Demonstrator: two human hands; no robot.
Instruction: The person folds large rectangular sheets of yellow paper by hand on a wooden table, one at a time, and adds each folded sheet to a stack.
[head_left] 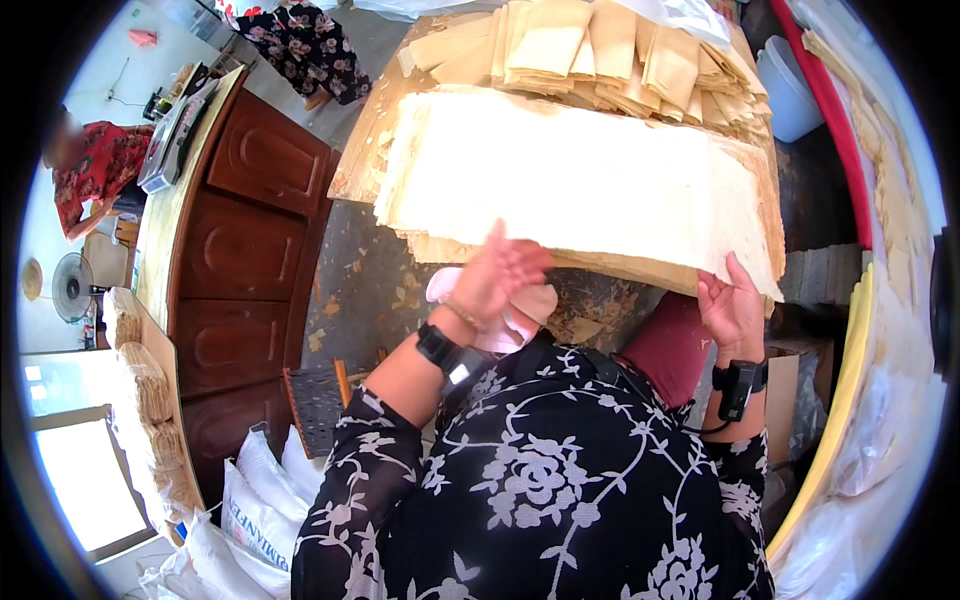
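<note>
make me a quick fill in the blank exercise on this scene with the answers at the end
1. The right hand is at the near ____ corner of the pale stack.
2. From the person, the folded tan sheets lie on the ____ side of that stack.
3. Black devices are strapped to ____ wrists.
4. The wooden cabinet stands to the person's ____.

Missing words: right; far; both; left.

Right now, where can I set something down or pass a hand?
Bare: atop the white sheet stack, between the folded brown sheets and the right hand. A hand could likely pass between cabinet and table, over scrap-littered floor. Crowded: the table's far side, under those sheets.
</note>
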